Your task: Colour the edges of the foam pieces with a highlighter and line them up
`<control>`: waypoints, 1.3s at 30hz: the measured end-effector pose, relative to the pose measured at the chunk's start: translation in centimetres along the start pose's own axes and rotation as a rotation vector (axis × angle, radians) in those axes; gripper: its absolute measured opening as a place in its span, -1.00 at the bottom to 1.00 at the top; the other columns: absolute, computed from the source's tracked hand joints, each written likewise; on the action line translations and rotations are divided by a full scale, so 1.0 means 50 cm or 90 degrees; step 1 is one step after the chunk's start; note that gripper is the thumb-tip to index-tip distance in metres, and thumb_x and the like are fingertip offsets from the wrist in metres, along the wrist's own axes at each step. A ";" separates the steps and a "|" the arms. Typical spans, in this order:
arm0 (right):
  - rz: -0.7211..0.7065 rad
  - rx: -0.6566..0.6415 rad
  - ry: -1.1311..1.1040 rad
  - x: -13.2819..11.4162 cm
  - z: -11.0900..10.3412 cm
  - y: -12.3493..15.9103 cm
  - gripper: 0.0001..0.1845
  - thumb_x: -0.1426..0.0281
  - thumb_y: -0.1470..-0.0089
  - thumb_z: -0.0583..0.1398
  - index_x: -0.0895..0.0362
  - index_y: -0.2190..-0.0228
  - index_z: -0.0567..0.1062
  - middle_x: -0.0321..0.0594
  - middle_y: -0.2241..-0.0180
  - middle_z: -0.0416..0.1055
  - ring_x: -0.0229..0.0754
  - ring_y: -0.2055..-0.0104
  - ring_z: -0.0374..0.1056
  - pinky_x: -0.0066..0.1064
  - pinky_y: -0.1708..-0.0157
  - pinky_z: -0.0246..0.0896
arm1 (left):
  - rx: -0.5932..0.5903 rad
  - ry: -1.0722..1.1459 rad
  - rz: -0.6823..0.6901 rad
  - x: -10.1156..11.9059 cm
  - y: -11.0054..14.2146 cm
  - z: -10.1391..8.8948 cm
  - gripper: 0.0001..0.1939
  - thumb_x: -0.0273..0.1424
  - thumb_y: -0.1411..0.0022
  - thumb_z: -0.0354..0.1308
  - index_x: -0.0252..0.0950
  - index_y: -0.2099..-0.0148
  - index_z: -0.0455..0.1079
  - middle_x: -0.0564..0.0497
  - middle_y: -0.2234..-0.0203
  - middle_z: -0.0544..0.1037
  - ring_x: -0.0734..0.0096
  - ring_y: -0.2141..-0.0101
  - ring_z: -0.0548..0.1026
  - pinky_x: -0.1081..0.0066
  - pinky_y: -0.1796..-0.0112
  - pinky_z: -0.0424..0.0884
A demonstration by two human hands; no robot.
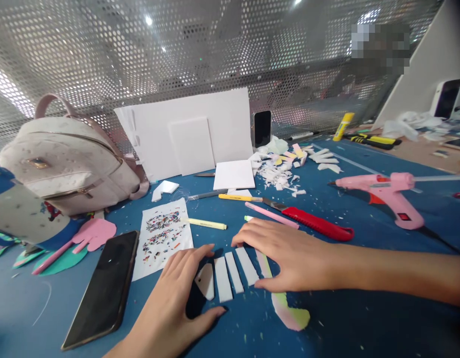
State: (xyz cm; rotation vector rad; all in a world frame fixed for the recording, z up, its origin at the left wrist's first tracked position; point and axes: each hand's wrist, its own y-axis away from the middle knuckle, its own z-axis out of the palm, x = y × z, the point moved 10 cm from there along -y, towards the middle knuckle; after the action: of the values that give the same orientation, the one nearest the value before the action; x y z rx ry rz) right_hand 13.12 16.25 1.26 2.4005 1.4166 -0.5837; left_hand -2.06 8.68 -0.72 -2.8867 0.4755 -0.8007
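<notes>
My left hand [181, 286] rests low over the blue table, fingers and thumb apart, beside a small white tag-shaped piece [206, 281] with a hole. Right of that piece, several white strips lie side by side, among them a wide strip [223, 279], a narrow strip [234, 272] and another strip [247, 266]. My right hand [285, 253] is spread at the rightmost strip, its thumb near the strip's lower end. Partly under this hand lies a curved pastel pink and green piece [289, 311]. Neither hand grips anything that I can see.
A dark phone [103, 288] and a paper with colourful bits [165, 223] lie left. Behind are pens, a red utility knife [315, 223], white scraps [276, 174] and white boards [230, 124]. A pink glue gun [390, 191] lies right; a backpack [69, 159] stands left.
</notes>
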 end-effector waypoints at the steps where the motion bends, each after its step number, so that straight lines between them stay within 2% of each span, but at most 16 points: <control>1: 0.004 0.002 -0.002 0.003 0.002 -0.001 -0.36 0.19 -0.03 0.39 0.05 -0.11 0.39 -0.12 -0.04 0.37 0.09 -0.15 0.24 -0.03 -0.16 0.18 | 0.000 0.007 -0.006 0.001 -0.003 0.000 -0.24 -0.21 -0.29 0.26 0.12 -0.39 -0.07 0.02 -0.18 0.39 0.11 -0.18 0.36 -0.01 -0.17 0.37; 7: -0.014 0.005 -0.008 -0.006 0.001 -0.006 -0.36 0.18 -0.02 0.40 0.04 -0.09 0.39 -0.14 -0.02 0.37 0.07 -0.13 0.25 -0.05 -0.14 0.21 | -0.014 0.025 -0.016 0.009 -0.013 0.001 -0.21 -0.29 -0.29 0.25 0.14 -0.39 -0.11 0.03 -0.11 0.41 0.15 -0.14 0.36 -0.01 -0.17 0.34; 10: -0.011 0.007 -0.003 -0.006 -0.011 0.000 -0.30 0.12 -0.02 0.41 0.04 -0.13 0.37 -0.12 -0.09 0.36 0.10 -0.18 0.24 -0.04 -0.15 0.22 | -0.004 0.035 -0.030 0.002 -0.011 0.000 -0.22 -0.28 -0.30 0.24 0.15 -0.40 -0.11 0.03 -0.13 0.40 0.15 -0.16 0.35 -0.04 -0.18 0.33; 15: 0.086 -0.002 0.035 0.037 -0.034 0.028 -0.19 -0.07 0.01 0.37 0.04 -0.16 0.38 -0.06 -0.22 0.28 0.26 -0.34 0.08 0.08 -0.25 0.13 | 0.002 0.036 -0.049 -0.018 -0.003 0.002 -0.26 -0.17 -0.31 0.24 0.19 -0.39 -0.06 0.03 -0.21 0.36 0.09 -0.23 0.33 -0.14 -0.24 0.28; 17: 0.112 -0.014 0.039 0.051 -0.032 0.036 -0.19 -0.11 0.01 0.35 0.04 -0.16 0.39 -0.06 -0.22 0.27 0.27 -0.33 0.10 0.10 -0.25 0.14 | 0.007 0.036 -0.049 -0.024 -0.002 0.001 -0.28 -0.15 -0.32 0.22 0.19 -0.39 -0.06 0.03 -0.23 0.35 0.08 -0.25 0.31 -0.16 -0.26 0.26; 22: 0.097 0.008 0.050 0.043 -0.027 0.031 -0.37 0.01 -0.01 0.36 0.05 -0.04 0.47 -0.09 -0.12 0.36 0.21 -0.32 0.14 0.02 -0.24 0.18 | 0.017 0.037 -0.042 -0.022 0.001 -0.005 -0.29 -0.12 -0.34 0.20 0.19 -0.40 -0.07 0.02 -0.22 0.38 0.11 -0.25 0.35 -0.12 -0.27 0.28; 27: 0.071 0.028 0.045 0.024 -0.036 0.019 -0.37 0.05 -0.05 0.31 0.03 -0.10 0.45 -0.08 -0.17 0.33 0.21 -0.39 0.04 0.02 -0.26 0.15 | 0.026 0.051 -0.038 -0.015 0.008 -0.012 -0.32 -0.13 -0.36 0.18 0.17 -0.39 -0.05 0.00 -0.22 0.39 0.13 -0.24 0.37 -0.04 -0.24 0.34; 31: 0.041 0.047 0.035 0.011 -0.047 0.023 -0.40 0.14 -0.04 0.30 0.05 -0.10 0.44 -0.04 -0.16 0.32 0.18 -0.36 0.10 -0.03 -0.26 0.15 | 0.024 0.070 -0.059 -0.018 0.010 -0.013 -0.35 -0.16 -0.38 0.17 0.14 -0.39 -0.03 -0.02 -0.23 0.37 0.12 -0.26 0.35 -0.04 -0.27 0.29; 34: 0.045 0.039 0.003 0.015 -0.046 0.030 -0.43 0.14 -0.04 0.31 0.01 -0.07 0.43 -0.09 -0.13 0.34 0.18 -0.36 0.11 -0.05 -0.26 0.16 | 0.028 0.079 -0.073 -0.020 0.011 -0.014 -0.36 -0.16 -0.38 0.17 0.15 -0.38 -0.02 0.00 -0.24 0.36 0.12 -0.26 0.35 -0.05 -0.28 0.27; 39: 0.056 0.047 -0.021 0.019 -0.048 0.034 -0.47 0.15 -0.02 0.31 -0.02 -0.03 0.42 -0.12 -0.12 0.38 0.22 -0.39 0.06 -0.01 -0.29 0.12 | 0.039 0.061 -0.049 -0.012 0.010 -0.019 -0.36 -0.16 -0.37 0.19 0.17 -0.38 0.00 0.04 -0.20 0.42 0.19 -0.22 0.41 0.09 -0.25 0.35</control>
State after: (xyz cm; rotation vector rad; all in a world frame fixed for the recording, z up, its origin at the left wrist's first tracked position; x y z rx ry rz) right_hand 15.48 17.23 3.00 2.4844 1.2900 -0.6619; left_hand -3.19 8.36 -0.27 -2.8347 0.3448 -0.9508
